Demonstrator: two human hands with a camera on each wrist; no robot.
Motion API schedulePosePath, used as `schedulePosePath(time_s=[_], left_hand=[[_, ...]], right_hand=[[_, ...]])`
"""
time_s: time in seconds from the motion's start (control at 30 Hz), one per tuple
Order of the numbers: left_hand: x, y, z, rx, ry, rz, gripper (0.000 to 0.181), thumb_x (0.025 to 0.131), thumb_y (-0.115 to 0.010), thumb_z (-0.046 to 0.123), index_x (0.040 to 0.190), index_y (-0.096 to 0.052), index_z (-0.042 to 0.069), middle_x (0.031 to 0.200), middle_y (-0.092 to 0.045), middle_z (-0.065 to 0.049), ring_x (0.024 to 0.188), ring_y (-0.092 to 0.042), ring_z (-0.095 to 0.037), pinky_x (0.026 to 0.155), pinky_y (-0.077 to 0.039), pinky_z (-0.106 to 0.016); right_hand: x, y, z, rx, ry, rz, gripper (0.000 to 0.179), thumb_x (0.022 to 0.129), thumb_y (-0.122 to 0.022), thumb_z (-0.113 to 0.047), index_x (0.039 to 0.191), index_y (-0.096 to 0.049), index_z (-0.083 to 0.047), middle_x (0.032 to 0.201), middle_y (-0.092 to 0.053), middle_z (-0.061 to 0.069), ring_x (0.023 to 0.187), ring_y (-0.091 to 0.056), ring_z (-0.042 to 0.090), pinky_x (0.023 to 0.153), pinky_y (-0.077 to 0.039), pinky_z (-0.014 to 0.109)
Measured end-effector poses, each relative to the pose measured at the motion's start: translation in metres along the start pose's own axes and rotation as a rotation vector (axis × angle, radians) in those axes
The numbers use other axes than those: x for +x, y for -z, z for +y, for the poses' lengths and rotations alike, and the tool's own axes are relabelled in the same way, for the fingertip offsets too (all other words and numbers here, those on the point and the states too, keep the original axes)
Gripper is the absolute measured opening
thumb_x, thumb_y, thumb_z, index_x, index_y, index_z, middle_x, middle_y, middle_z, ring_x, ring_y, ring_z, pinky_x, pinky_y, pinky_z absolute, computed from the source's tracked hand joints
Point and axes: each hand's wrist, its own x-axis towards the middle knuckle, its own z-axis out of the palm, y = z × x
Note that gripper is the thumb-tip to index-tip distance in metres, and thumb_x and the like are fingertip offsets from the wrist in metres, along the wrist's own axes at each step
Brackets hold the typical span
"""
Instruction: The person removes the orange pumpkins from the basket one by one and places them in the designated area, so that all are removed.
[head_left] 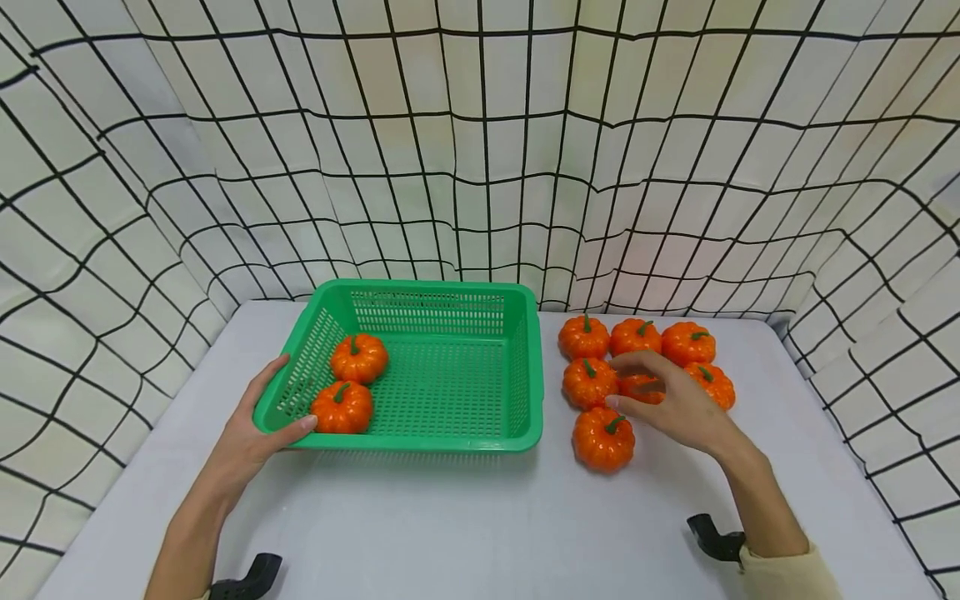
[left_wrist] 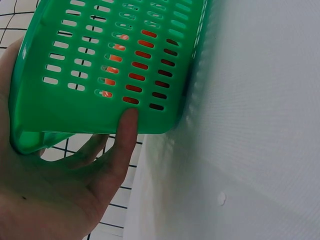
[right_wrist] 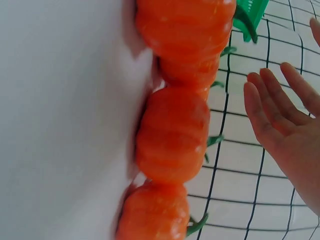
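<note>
Black square-mesh netting over pale backing, rising behind and to both sides. White tabletop below.

Green perforated plastic basket on tabletop, left of centre. Left hand grips its near left corner: thumb over the near rim, fingers along the end wall. Right hand over the pumpkin cluster, thumb parted from lightly bent fingers, nothing held; right wrist view shows a gap between it and the pumpkins seen there.

Glossy orange mini pumpkins: two in the basket's left end, rear one and near one, touching or nearly so. Seven visible right of basket: three in back row, three in middle row, centre one partly hidden by right hand; single nearest one in front. Green stems on most, one leaning right.
</note>
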Motion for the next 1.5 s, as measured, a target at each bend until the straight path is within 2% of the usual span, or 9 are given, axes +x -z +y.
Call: schedulePosePath(time_s=[0.13,0.27,0.4,0.57,0.77,1.0,1.17,1.5], left_hand=[[-0.001,0.0,-0.001,-0.002,0.002,0.0,0.097,0.099,-0.07,0.035,0.165,-0.001,0.05,0.176,0.0,-0.019,0.149,-0.022,-0.05,0.111,-0.032,-0.07],[-0.001,-0.001,-0.001,0.0,0.0,-0.002,0.097,0.098,-0.07,0.035,0.165,-0.001,0.049,0.176,-0.002,-0.02,0.148,-0.024,-0.05,0.111,-0.033,-0.07],[-0.001,-0.001,-0.001,0.005,-0.002,0.002,0.097,0.099,-0.07,0.035,0.165,-0.001,0.049,0.176,-0.002,-0.02,0.148,-0.024,-0.051,0.111,-0.034,-0.069],[0.0,0.003,0.001,0.02,-0.009,0.003,0.096,0.099,-0.069,0.036,0.165,0.0,0.049,0.176,-0.002,-0.02,0.147,-0.025,-0.05,0.109,-0.036,-0.066],[0.001,0.005,0.001,0.018,-0.006,-0.003,0.096,0.099,-0.069,0.036,0.164,0.0,0.05,0.176,-0.002,-0.019,0.147,-0.026,-0.049,0.108,-0.036,-0.064],[0.0,0.002,-0.001,0.009,-0.003,-0.006,0.097,0.099,-0.069,0.036,0.165,0.0,0.049,0.176,-0.002,-0.019,0.148,-0.024,-0.049,0.11,-0.034,-0.067],[0.001,0.001,0.001,0.0,-0.008,-0.008,0.097,0.099,-0.069,0.036,0.165,0.0,0.05,0.176,-0.001,-0.019,0.148,-0.023,-0.05,0.111,-0.033,-0.07],[0.0,0.001,-0.002,-0.006,-0.001,-0.008,0.097,0.099,-0.07,0.035,0.164,0.001,0.05,0.177,0.0,-0.017,0.149,-0.022,-0.049,0.111,-0.032,-0.07]], right_hand=[[0.009,-0.003,-0.013,0.017,0.016,0.041,0.055,0.094,-0.077,-0.041,0.138,-0.061,-0.012,0.137,-0.065,0.009,0.125,-0.062,0.036,0.101,-0.055,0.058],[0.019,-0.006,-0.029,0.033,0.036,0.05,0.053,0.095,-0.076,-0.04,0.137,-0.062,-0.012,0.136,-0.065,0.008,0.125,-0.062,0.036,0.1,-0.055,0.057],[0.031,-0.011,-0.044,0.086,0.085,0.032,0.048,0.096,-0.075,-0.036,0.136,-0.062,-0.012,0.136,-0.065,0.009,0.126,-0.063,0.036,0.102,-0.054,0.057],[0.048,-0.021,-0.066,0.15,0.126,0.004,0.045,0.097,-0.075,-0.032,0.136,-0.061,-0.014,0.135,-0.065,0.008,0.126,-0.063,0.03,0.107,-0.052,0.056],[0.061,-0.034,-0.091,0.192,0.153,-0.025,0.044,0.097,-0.075,-0.027,0.134,-0.062,-0.009,0.135,-0.066,0.01,0.124,-0.063,0.028,0.106,-0.054,0.048],[0.074,-0.044,-0.112,0.174,0.188,-0.067,0.043,0.097,-0.075,-0.027,0.134,-0.062,-0.01,0.132,-0.066,0.005,0.125,-0.063,0.027,0.106,-0.054,0.045],[0.084,-0.043,-0.127,0.169,0.19,-0.095,0.042,0.097,-0.075,-0.031,0.134,-0.063,-0.013,0.132,-0.066,0.001,0.125,-0.062,0.02,0.106,-0.054,0.041],[0.103,-0.041,-0.152,0.143,0.25,-0.171,0.048,0.097,-0.075,-0.033,0.138,-0.061,-0.011,0.137,-0.065,0.002,0.127,-0.062,0.023,0.108,-0.053,0.042]])
